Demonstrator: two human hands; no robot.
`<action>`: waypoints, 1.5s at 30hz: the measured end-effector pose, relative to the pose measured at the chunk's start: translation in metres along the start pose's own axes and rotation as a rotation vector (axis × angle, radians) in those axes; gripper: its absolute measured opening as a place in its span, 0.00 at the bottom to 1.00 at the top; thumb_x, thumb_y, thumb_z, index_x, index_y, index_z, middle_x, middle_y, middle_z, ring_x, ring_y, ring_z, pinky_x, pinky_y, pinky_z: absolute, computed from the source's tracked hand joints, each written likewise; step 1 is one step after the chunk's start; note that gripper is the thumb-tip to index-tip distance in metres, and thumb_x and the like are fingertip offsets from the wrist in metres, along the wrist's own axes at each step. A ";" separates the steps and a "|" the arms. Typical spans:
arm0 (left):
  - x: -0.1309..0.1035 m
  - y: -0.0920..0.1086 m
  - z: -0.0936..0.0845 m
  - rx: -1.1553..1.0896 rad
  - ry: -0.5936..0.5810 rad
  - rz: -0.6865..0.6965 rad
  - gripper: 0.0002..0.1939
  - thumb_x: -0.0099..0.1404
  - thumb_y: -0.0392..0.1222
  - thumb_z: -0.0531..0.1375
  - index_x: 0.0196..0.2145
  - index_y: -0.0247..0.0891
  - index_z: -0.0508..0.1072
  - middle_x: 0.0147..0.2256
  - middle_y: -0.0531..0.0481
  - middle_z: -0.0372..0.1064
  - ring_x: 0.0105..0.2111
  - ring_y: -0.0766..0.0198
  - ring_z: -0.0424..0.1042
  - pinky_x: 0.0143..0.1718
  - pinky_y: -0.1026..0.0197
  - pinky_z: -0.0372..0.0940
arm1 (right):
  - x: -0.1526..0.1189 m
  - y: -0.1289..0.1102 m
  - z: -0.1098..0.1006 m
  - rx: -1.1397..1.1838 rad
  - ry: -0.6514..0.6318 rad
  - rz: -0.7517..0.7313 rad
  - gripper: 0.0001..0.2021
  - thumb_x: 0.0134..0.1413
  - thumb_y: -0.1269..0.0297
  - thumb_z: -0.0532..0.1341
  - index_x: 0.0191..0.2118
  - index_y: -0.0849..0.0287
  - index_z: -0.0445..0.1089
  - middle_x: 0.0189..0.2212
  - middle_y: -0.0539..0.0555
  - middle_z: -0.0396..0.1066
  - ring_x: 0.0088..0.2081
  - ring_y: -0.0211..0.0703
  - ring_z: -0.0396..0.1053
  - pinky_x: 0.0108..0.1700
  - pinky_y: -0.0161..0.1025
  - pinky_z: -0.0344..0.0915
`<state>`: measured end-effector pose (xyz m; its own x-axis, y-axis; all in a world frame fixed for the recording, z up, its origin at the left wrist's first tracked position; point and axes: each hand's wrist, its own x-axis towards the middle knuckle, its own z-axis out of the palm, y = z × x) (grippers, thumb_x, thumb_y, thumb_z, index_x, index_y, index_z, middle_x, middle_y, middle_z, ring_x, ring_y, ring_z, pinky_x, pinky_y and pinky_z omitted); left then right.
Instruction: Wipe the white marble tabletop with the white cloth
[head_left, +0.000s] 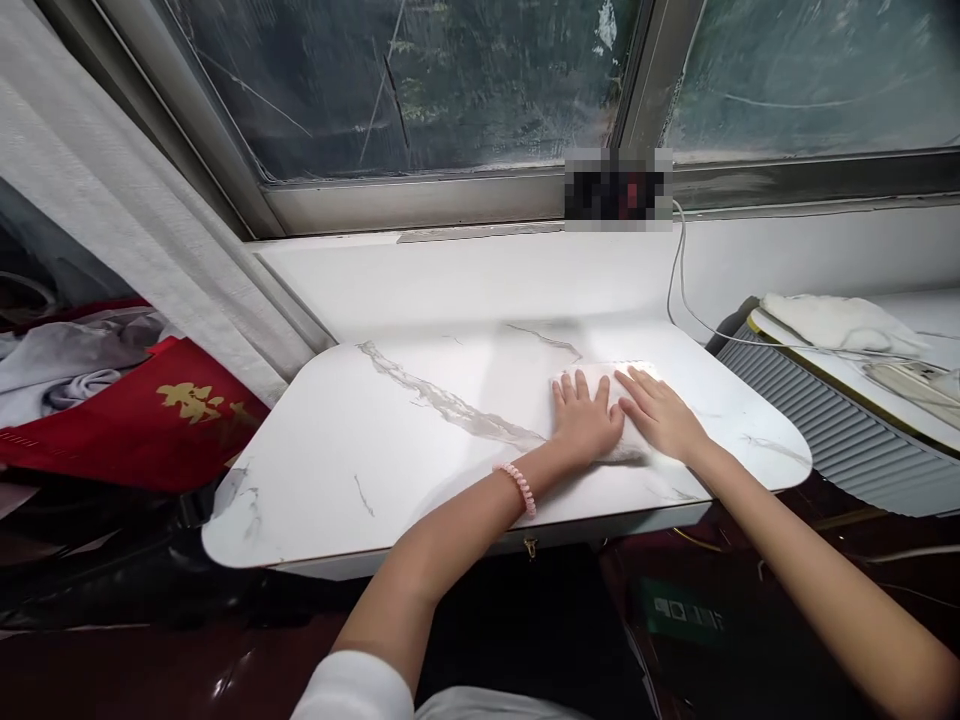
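A pale, flat folded cloth [598, 374] lies on the right half of a white marble-patterned table [420, 460]. My left hand [585, 415] rests on it palm down, fingers spread, with a pink coiled band [519, 488] round the wrist. Just to the right, my right hand [660, 412] lies flat on the cloth's right part, its fingers stretched out toward the upper left. The fingers of both hands come close together over the cloth, and the hands cover much of it.
Behind the table are a white ledge [465, 285] and a window. A cable [682, 270] hangs at the right, near a ribbed grey cabinet [847, 430]. To the left are a curtain [142, 190] and a red bag [142, 420].
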<state>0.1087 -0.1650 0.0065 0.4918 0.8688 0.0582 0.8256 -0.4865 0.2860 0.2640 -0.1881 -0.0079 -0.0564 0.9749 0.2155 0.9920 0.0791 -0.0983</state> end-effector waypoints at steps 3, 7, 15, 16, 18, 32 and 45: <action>-0.030 0.009 0.002 0.021 0.005 0.040 0.31 0.73 0.53 0.40 0.69 0.39 0.48 0.69 0.39 0.42 0.68 0.40 0.39 0.65 0.36 0.37 | -0.036 -0.008 -0.003 0.001 0.039 0.003 0.32 0.67 0.49 0.36 0.67 0.60 0.55 0.67 0.62 0.52 0.68 0.53 0.47 0.66 0.54 0.50; -0.062 0.018 0.002 0.025 0.007 0.097 0.31 0.73 0.54 0.40 0.68 0.40 0.48 0.68 0.39 0.43 0.67 0.39 0.39 0.65 0.36 0.39 | -0.076 -0.016 -0.009 -0.004 0.074 0.013 0.32 0.67 0.48 0.36 0.67 0.60 0.54 0.67 0.62 0.51 0.68 0.54 0.47 0.65 0.55 0.51; -0.065 0.027 -0.001 0.000 -0.062 0.105 0.31 0.72 0.53 0.41 0.69 0.38 0.47 0.69 0.37 0.39 0.68 0.37 0.36 0.65 0.34 0.37 | -0.081 -0.011 -0.011 -0.027 0.008 0.066 0.30 0.67 0.49 0.38 0.68 0.55 0.53 0.68 0.58 0.48 0.68 0.54 0.44 0.65 0.55 0.52; -0.060 0.028 -0.001 -0.010 -0.074 0.103 0.32 0.72 0.53 0.41 0.69 0.38 0.47 0.69 0.37 0.39 0.67 0.37 0.35 0.65 0.34 0.36 | -0.077 -0.008 -0.010 -0.035 0.005 0.082 0.30 0.67 0.50 0.38 0.68 0.53 0.52 0.68 0.56 0.48 0.68 0.55 0.44 0.65 0.55 0.52; -0.047 0.031 0.001 -0.031 -0.087 0.100 0.32 0.72 0.52 0.41 0.69 0.38 0.47 0.69 0.36 0.38 0.67 0.36 0.34 0.65 0.34 0.35 | -0.066 0.002 -0.007 -0.055 -0.002 0.111 0.29 0.66 0.51 0.38 0.68 0.52 0.53 0.68 0.55 0.49 0.68 0.55 0.44 0.64 0.55 0.53; 0.129 0.048 0.023 -0.026 0.020 0.086 0.30 0.72 0.53 0.41 0.67 0.39 0.51 0.68 0.38 0.44 0.67 0.42 0.42 0.66 0.39 0.37 | 0.079 0.121 0.008 -0.041 -0.018 0.118 0.29 0.65 0.55 0.40 0.66 0.61 0.56 0.67 0.60 0.51 0.68 0.55 0.47 0.65 0.56 0.51; 0.190 0.021 0.018 -0.023 -0.017 0.034 0.31 0.72 0.53 0.39 0.68 0.43 0.49 0.69 0.45 0.42 0.68 0.47 0.40 0.67 0.42 0.34 | 0.148 0.135 0.027 -0.045 0.017 0.089 0.29 0.66 0.56 0.42 0.67 0.61 0.55 0.67 0.60 0.52 0.66 0.58 0.50 0.64 0.57 0.52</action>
<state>0.2248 -0.0120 0.0064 0.5243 0.8499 0.0524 0.8018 -0.5135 0.3056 0.3869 -0.0273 -0.0155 0.0340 0.9740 0.2241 0.9971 -0.0177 -0.0742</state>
